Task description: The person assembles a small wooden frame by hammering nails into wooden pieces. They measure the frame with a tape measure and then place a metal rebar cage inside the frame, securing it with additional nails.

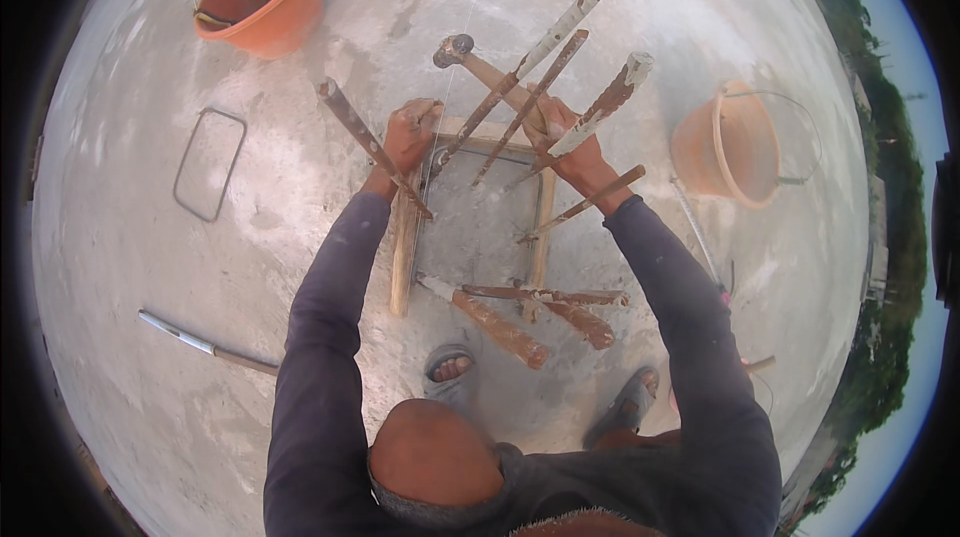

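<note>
Right hand (562,129) clamped around the wooden handle of a steel-headed hammer (488,72), head up beyond the knuckles. Left hand (410,132) pressed closed onto the pale wooden square frame (404,242) beside a rusty upright steel rod (372,145). Probably top-heavy, rigid; best held low on the handle. Rods likely stiff, rough, heavy

Both arms stretched forward, dark sleeves; left hand (410,134) fingers curled; right hand (566,133) closed in a grip
</note>
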Motion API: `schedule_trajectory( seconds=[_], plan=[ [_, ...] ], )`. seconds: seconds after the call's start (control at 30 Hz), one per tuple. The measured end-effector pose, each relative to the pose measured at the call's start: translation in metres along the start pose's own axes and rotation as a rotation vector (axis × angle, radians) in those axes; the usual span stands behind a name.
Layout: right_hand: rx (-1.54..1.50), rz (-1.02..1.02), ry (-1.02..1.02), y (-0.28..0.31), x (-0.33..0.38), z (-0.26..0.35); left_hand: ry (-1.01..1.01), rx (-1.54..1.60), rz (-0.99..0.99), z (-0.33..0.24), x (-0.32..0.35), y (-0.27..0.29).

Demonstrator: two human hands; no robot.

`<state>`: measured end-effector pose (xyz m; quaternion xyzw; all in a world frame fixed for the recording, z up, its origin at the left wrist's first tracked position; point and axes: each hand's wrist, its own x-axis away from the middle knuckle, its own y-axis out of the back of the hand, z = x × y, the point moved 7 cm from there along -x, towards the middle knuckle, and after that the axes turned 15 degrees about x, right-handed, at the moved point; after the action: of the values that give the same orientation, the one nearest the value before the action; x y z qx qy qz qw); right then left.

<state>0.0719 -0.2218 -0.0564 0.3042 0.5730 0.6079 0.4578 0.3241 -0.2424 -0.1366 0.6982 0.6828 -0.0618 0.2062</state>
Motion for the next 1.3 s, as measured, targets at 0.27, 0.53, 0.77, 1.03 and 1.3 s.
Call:
schedule_trajectory(
  seconds=[0.27, 0.53, 0.77, 1.03, 1.3],
  plan=[
    [0.047, -0.073, 0.181, -0.017, -0.004, 0.018, 0.034, -0.097, 0.046, 0.008, -0.002, -0.003],
    [0.183, -0.104, 0.195, -0.012, -0.003, 0.024, 0.012, -0.196, 0.022, 0.004, -0.003, -0.004],
    [0.174, -0.116, 0.222, -0.017, 0.004, 0.023, 0.058, -0.164, 0.021, 0.008, -0.002, -0.004],
    [0.149, -0.069, 0.154, -0.033, 0.007, 0.011, -0.045, -0.157, -0.012, 0.003, -0.004, -0.005],
    [0.289, -0.071, 0.261, -0.029, 0.007, 0.015, -0.003, -0.148, 0.03, 0.014, 0.001, -0.006]
  ],
)
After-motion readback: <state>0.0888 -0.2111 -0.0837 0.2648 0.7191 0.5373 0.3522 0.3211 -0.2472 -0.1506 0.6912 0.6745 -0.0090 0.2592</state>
